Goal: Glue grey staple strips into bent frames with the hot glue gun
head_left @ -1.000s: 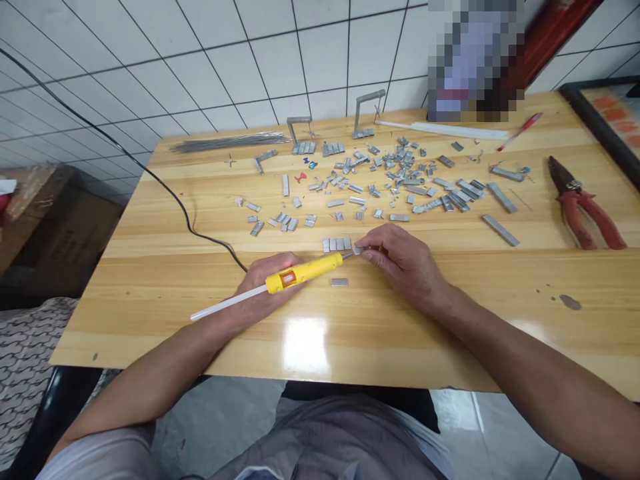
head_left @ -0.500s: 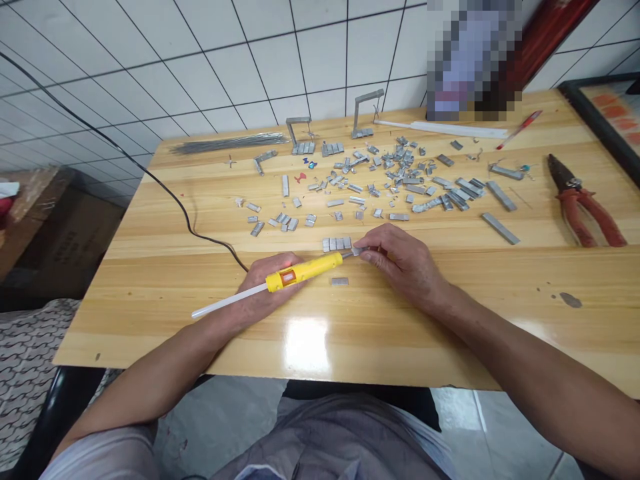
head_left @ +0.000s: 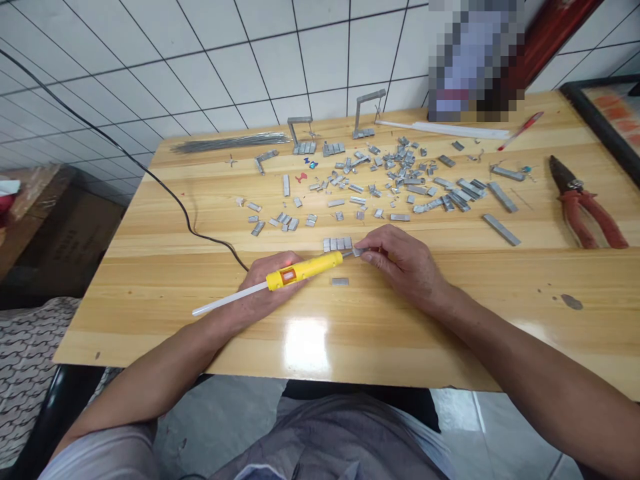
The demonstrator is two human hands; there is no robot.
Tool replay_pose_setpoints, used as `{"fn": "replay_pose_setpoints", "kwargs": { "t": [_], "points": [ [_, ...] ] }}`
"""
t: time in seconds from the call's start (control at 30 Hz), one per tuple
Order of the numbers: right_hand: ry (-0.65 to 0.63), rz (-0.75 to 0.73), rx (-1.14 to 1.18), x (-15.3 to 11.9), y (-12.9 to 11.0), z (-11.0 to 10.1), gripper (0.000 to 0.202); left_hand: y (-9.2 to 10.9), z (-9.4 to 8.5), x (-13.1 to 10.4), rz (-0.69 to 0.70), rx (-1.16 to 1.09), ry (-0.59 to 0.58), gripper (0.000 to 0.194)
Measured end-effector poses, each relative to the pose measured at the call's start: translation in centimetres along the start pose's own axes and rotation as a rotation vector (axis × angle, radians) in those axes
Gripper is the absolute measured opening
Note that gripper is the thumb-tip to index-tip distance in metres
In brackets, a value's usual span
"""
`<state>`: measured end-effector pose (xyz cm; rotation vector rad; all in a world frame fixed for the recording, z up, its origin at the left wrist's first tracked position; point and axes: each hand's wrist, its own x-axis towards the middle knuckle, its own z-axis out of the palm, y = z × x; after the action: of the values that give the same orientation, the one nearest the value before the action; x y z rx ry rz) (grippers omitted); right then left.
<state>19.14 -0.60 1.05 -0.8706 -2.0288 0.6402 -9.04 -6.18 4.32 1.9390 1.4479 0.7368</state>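
Observation:
My left hand (head_left: pixel 274 275) is closed around a yellow hot glue gun (head_left: pixel 316 267), with its fingers mostly hidden underneath. A white glue stick (head_left: pixel 230 300) sticks out of the back end. The nozzle points right, at a small grey metal-looking piece (head_left: pixel 358 252). That piece is pinched between the thumb and fingers of my right hand (head_left: pixel 397 260). Just beyond the gun lies a row of several grey pieces (head_left: pixel 337 244) set side by side. A single flat grey piece (head_left: pixel 340 282) rests on the near side of the nozzle.
Many grey pieces (head_left: pixel 407 160) are scattered over the wooden table (head_left: pixel 200 333). Two hook-shaped stands (head_left: pixel 357 113) rise near the tiled wall. Red-handled pliers (head_left: pixel 580 207) lie at the right, thin wires (head_left: pixel 230 142) at the back left. A black cord (head_left: pixel 175 200) runs to my left hand.
Hands, glue gun and the pinched piece keep practically the same place. The whole view has shifted very slightly.

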Motion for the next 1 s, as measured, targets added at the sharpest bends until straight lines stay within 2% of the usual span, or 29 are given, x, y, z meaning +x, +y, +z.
{"fn": "replay_pose_setpoints", "kwargs": {
  "t": [0.4, 0.7, 1.0],
  "points": [
    [-0.004, -0.005, -0.008, 0.0, -0.1, 0.0, 0.014, -0.7, 0.2, -0.1, 0.034, -0.013, 0.021, 0.027],
    [-0.005, -0.013, -0.001, 0.1, -0.3, -0.2, 0.014, -1.0, 0.3, -0.2, -0.011, -0.02, 0.022, 0.031],
    [0.008, -0.05, -0.038, 0.0, 0.0, -0.1, 0.014, -1.2, 0.3, -0.3, -0.002, -0.029, 0.02, 0.026]
  ]
}}
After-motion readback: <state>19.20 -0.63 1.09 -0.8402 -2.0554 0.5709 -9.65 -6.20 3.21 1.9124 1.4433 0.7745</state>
